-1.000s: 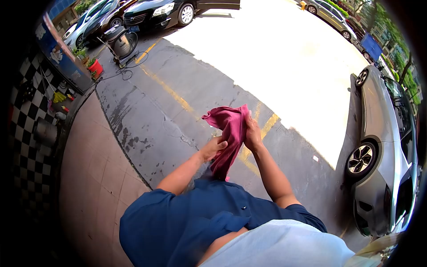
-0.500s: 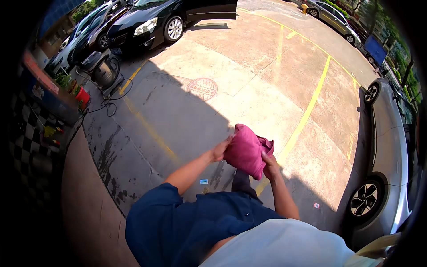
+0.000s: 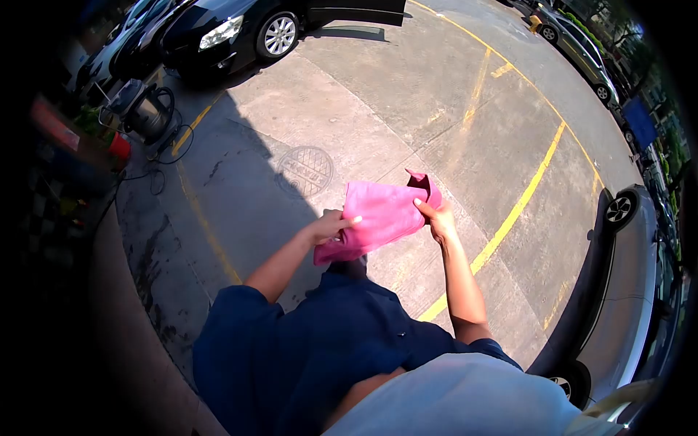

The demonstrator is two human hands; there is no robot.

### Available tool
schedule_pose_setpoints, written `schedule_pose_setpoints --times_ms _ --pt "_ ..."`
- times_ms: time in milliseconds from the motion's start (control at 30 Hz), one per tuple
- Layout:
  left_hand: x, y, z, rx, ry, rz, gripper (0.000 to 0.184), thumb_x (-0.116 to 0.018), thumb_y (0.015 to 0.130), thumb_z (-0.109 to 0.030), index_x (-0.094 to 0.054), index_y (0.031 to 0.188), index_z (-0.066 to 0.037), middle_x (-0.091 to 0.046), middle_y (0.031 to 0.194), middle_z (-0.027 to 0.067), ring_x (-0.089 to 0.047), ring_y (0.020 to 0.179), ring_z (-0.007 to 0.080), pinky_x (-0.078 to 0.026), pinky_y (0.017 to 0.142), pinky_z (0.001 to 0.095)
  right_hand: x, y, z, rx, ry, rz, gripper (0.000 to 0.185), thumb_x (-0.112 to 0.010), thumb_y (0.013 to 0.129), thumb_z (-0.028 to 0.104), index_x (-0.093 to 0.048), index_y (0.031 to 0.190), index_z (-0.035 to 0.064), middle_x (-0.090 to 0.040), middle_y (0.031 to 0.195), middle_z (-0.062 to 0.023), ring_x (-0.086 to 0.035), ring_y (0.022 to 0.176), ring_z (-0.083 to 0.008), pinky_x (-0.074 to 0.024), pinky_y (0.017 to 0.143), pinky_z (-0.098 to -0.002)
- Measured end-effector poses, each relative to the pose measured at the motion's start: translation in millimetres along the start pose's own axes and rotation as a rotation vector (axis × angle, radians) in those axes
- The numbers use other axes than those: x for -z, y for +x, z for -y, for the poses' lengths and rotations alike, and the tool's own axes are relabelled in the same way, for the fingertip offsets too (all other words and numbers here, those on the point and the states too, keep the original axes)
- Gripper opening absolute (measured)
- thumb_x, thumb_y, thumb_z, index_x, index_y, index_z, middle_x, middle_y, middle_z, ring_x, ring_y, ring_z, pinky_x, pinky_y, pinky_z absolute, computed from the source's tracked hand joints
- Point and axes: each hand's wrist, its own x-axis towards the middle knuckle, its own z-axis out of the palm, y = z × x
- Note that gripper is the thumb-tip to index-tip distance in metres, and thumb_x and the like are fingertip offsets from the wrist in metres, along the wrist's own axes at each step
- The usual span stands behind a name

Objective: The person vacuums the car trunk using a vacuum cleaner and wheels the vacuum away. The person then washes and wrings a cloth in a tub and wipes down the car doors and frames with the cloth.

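Note:
A folded pink cloth [image 3: 384,216] is stretched between my two hands in front of my body. My left hand [image 3: 331,227] grips its left edge, the thumb lying on top and the other fingers behind the fabric. At the upper right, my right hand [image 3: 437,219] pinches the cloth with the thumb on its face. A darker fold curls up above the right hand, and a corner hangs below the left one. Sunlight falls on the cloth.
A black car [image 3: 225,33] with an open door stands at the upper left. Near it are a vacuum cleaner [image 3: 145,115] with a cord and a red pot [image 3: 119,147]. A silver car [image 3: 618,291] is parked at the right. A manhole cover [image 3: 305,171] lies ahead.
The cloth has gone from a rounded bundle to a flatter, wider spread. My left hand has shifted left with its edge, and the view has moved forward a little.

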Motion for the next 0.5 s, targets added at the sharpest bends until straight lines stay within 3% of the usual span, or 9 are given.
schedule_pose_setpoints --times_ms 33,167,233,267,333,400,433,467,500 --pt "13 34 -7 0.072 0.153 0.021 0.035 -0.059 0.091 -0.023 -0.056 0.115 0.003 -0.063 0.107 0.0113 -0.062 0.096 0.0157 -0.052 0.079 0.0305 15 39 1 -0.045 0.047 -0.023 0.032 -0.068 0.081 0.008 -0.059 0.11 -0.0018 -0.065 0.097 -0.0066 -0.062 0.086 -0.0154 -0.049 0.08 -0.0295" --pt "62 180 -79 -0.116 -0.103 0.08 0.037 -0.059 0.09 -0.02 -0.054 0.119 0.002 -0.062 0.11 0.0082 -0.061 0.099 0.0167 -0.05 0.082 0.0322 78 186 20 -0.006 0.084 -0.129 0.019 -0.064 0.083 0.006 -0.062 0.099 -0.0023 -0.067 0.092 -0.0077 -0.064 0.081 -0.0163 -0.0501 0.077 -0.0296" --pt "75 248 -143 -0.258 -0.267 0.119 0.039 -0.061 0.088 -0.015 -0.051 0.122 0.002 -0.06 0.114 0.0083 -0.057 0.106 0.0167 -0.044 0.091 0.0321 102 260 57 -0.077 0.227 -0.131 0.016 -0.064 0.083 0.006 -0.062 0.097 -0.0018 -0.067 0.092 -0.0085 -0.064 0.083 -0.0173 -0.0498 0.077 -0.0297" --pt "69 276 -191 -0.307 -0.278 0.177 0.042 -0.059 0.089 -0.013 -0.048 0.126 0.001 -0.056 0.121 0.0099 -0.052 0.114 0.0195 -0.039 0.099 0.0343 109 293 93 -0.072 0.252 -0.131 0.018 -0.063 0.084 0.01 -0.061 0.098 -0.0015 -0.066 0.094 -0.0092 -0.063 0.086 -0.0178 -0.0491 0.081 -0.0299" --pt "66 336 -257 -0.384 -0.282 0.228 0.049 -0.059 0.088 -0.012 -0.04 0.132 0.0 -0.05 0.128 0.0102 -0.049 0.117 0.0202 -0.038 0.1 0.0347 133 349 142 0.082 0.3 0.009 0.034 -0.062 0.088 0.027 -0.057 0.108 -0.0004 -0.065 0.099 -0.0085 -0.06 0.093 -0.0169 -0.0453 0.088 -0.0299" --pt "64 403 -316 -0.498 -0.188 0.236 0.054 -0.061 0.087 -0.01 -0.035 0.134 0.0 -0.047 0.131 0.0107 -0.048 0.118 0.0198 -0.038 0.101 0.0354 152 411 147 0.25 0.469 0.192 0.047 -0.064 0.078 0.048 -0.06 0.101 0.0074 -0.064 0.093 -0.0022 -0.055 0.099 -0.0165 -0.0363 0.096 -0.039" --pt "67 439 -331 -0.575 -0.048 0.201 0.056 -0.061 0.087 -0.009 -0.033 0.135 -0.001 -0.046 0.131 0.0112 -0.047 0.119 0.0196 -0.037 0.101 0.0358 178 453 109 0.212 0.524 0.318 0.042 -0.066 0.075 0.051 -0.062 0.091 0.0115 -0.064 0.093 -0.0019 -0.055 0.097 -0.017 -0.0353 0.095 -0.0393" --pt "72 478 -340 -0.5 -0.058 0.162 0.057 -0.061 0.086 -0.008 -0.033 0.134 0.0 -0.047 0.13 0.0114 -0.047 0.119 0.0195 -0.037 0.101 0.0358 176 483 84 0.079 0.559 0.287 0.034 -0.069 0.075 0.046 -0.062 0.083 0.0135 -0.063 0.092 -0.0019 -0.054 0.096 -0.0165 -0.0369 0.092 -0.0352" --pt "80 516 -344 -0.437 -0.063 0.116 0.057 -0.062 0.086 -0.007 -0.033 0.134 0.0 -0.047 0.129 0.0116 -0.047 0.118 0.0194 -0.037 0.101 0.0358 157 504 81 -0.007 0.488 0.179 0.029 -0.073 0.076 0.036 -0.058 0.081 0.0125 -0.057 0.077 0.0045 -0.052 0.075 -0.0106 -0.0408 0.075 -0.0276"
